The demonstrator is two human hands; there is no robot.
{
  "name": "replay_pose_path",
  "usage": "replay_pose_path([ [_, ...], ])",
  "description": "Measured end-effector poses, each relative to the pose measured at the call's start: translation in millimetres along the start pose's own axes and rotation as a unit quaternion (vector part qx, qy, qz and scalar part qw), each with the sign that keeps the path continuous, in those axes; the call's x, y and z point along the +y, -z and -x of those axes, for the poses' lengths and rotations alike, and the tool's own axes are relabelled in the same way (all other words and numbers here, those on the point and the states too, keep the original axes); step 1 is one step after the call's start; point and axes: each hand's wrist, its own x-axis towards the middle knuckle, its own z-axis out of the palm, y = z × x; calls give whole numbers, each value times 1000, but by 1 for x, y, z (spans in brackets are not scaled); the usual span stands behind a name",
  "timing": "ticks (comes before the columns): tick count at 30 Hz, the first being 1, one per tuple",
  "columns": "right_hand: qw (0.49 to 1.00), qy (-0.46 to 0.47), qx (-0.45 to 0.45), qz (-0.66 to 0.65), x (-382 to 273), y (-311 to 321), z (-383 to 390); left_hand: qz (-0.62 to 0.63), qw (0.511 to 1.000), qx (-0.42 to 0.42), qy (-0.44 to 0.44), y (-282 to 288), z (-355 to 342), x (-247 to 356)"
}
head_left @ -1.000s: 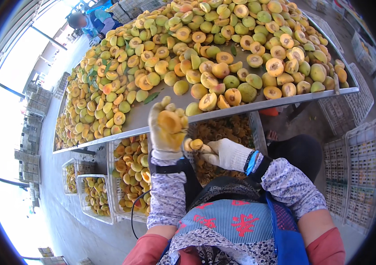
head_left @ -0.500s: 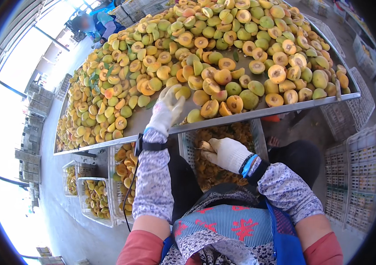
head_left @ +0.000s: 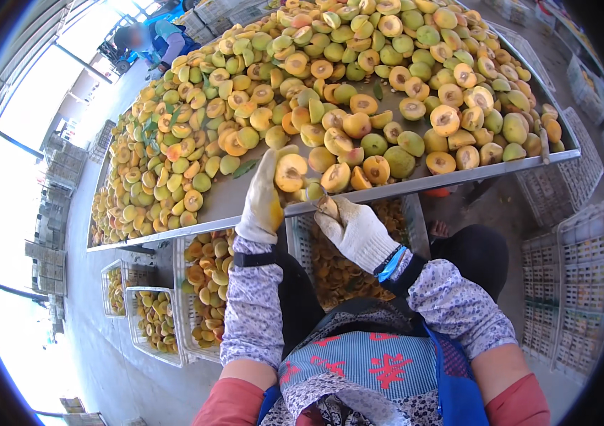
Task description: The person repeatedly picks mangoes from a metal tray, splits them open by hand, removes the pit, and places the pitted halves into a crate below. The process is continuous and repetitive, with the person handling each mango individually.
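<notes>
My left hand (head_left: 262,202), in a white glove stained yellow, is closed round a halved peach (head_left: 290,173) at the near rim of the metal table (head_left: 209,211). The peach's cut face, with the stone hollow in its middle, is turned up. In my gloved right hand (head_left: 360,236) is a short wooden-handled tool (head_left: 328,206). Its tip lies close to a small green peach (head_left: 314,190) beside the half; whether they touch I cannot tell. A large heap of halved, yellow-green peaches (head_left: 245,96) covers much of the table.
Below the rim, between my knees, stands a crate (head_left: 302,245) of orange-brown pieces. More crates of peach halves (head_left: 156,321) sit on the floor at left. Stacked crates (head_left: 557,284) rise at right. A person (head_left: 167,41) bends at the far left.
My left hand has drawn back from the heap toward the rim and now grips a halved peach. My right hand has risen with the tool to meet it.
</notes>
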Motion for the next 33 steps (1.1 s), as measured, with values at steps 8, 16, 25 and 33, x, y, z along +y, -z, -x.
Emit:
replay_pose_path([
  [8,997,-42,-13,62,-1,-6,-1,-40,998,39,-25,-35,30,-15],
  [16,984,-89,-55,147,-8,-3,0,-70,992,69,-84,-37,28,-31],
  [25,978,-90,-79,172,1,-4,7,-268,959,20,-88,-26,25,-30],
  [33,984,-72,-43,-157,12,-28,5,10,986,50,-160,-36,27,-48],
])
